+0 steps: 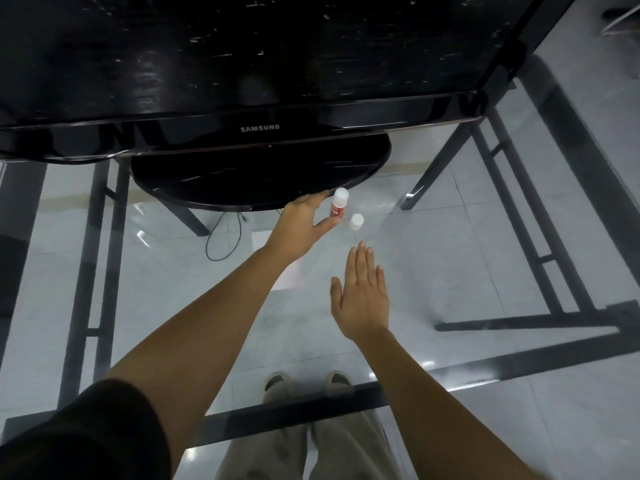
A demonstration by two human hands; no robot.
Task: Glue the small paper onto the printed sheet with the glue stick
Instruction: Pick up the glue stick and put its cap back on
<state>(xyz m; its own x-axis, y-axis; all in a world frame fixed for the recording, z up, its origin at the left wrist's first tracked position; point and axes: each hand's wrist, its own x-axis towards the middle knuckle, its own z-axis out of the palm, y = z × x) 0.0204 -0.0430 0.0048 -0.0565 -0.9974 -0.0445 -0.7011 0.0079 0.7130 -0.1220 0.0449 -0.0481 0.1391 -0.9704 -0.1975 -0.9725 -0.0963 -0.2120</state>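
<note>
Glue stick (338, 206) stands upright on the glass table (467, 271), far from the person and just in front of the monitor base (259, 178). The left hand (304, 223) is spread around it, thumb at its foot and fingers (311, 199) curled above and to the left, but whether the thumb actually touches the tube I cannot tell; the hand is not clamped on it. Just right of the stick sits a small white cap (356, 222), apart from the tube, though the stick also appears to have a white top, so what this loose piece belongs to is unclear. The right hand (360, 296) hovers nearer, flat and empty, fingers together and pointing toward the cap. A pale, faint rectangle (287, 277) shows near the left wrist; it may be a paper or only a reflection in the glass, and neither the small paper nor the printed sheet can be made out with any certainty. Through the glass the table frame, a cable (221, 237) on the floor and the person's shoes (308, 384) are visible. The likely step is taking up the stick. The risks, as I judge them: the tube is narrow and standing on slick glass, so a glancing thumb could tip it or skid it under the monitor base; the cap could roll off if brushed by either hand; and the glare makes thin paper hard to find.
</note>
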